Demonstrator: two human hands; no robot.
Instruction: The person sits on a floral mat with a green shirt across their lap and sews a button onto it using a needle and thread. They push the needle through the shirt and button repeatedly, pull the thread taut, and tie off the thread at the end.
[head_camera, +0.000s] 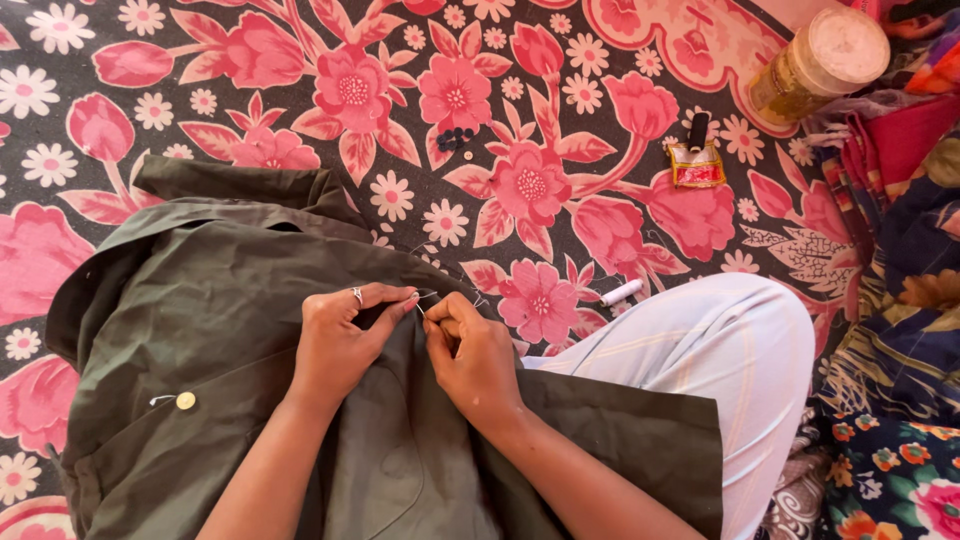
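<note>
Both hands pinch the edge of a dark green shirt (230, 340) spread over the lap: the left hand (340, 340) has finger and thumb closed on the cloth, and the right hand (478, 362) is curled shut on what looks like a needle with pale thread (440, 296), too thin to be certain. With the fingertips almost touching at the pinch, the point could prick the left fingers. The loose thread just above might also knot or slip free if pulled unevenly.

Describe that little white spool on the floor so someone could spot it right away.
Start at the pink floral floor covering. Just beyond the person's pale trouser knee lies the small white thread spool. It is the only plain white cylinder there, unlike the red packet farther off.
</note>
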